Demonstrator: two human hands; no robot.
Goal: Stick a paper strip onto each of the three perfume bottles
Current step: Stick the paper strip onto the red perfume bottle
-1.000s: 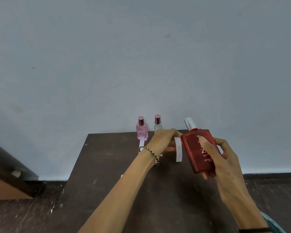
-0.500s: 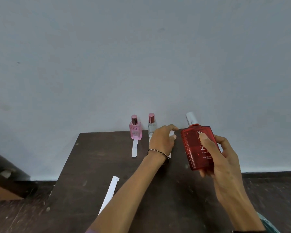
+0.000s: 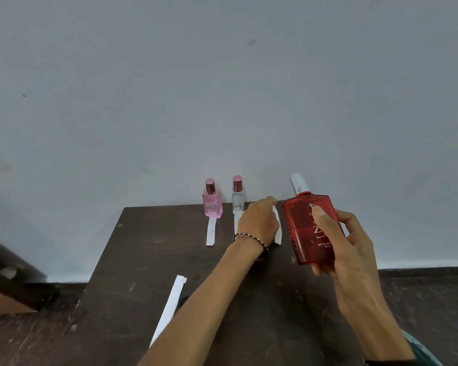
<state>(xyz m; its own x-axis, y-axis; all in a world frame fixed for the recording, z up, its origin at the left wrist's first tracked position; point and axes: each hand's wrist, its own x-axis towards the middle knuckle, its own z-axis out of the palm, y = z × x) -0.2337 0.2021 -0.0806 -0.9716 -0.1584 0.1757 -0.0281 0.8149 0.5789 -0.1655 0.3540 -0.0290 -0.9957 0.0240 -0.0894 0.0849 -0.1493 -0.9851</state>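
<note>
While gripping the red perfume bottle (image 3: 311,231) up off the tabletop (image 3: 148,249) with the right hand (image 3: 347,247), pinching a paper strip (image 3: 277,228) in the left hand (image 3: 259,220), just beside it. Pink bottle (image 3: 212,204) and clear bottle (image 3: 237,199) upright at the back edge.

A dark scuffed table (image 3: 143,260) stands against a plain grey wall (image 3: 222,88).

A red bottle (image 3: 311,231), a pink bottle (image 3: 212,206), white paper strips (image 3: 211,235) and a dark brown table (image 3: 143,260).
</note>
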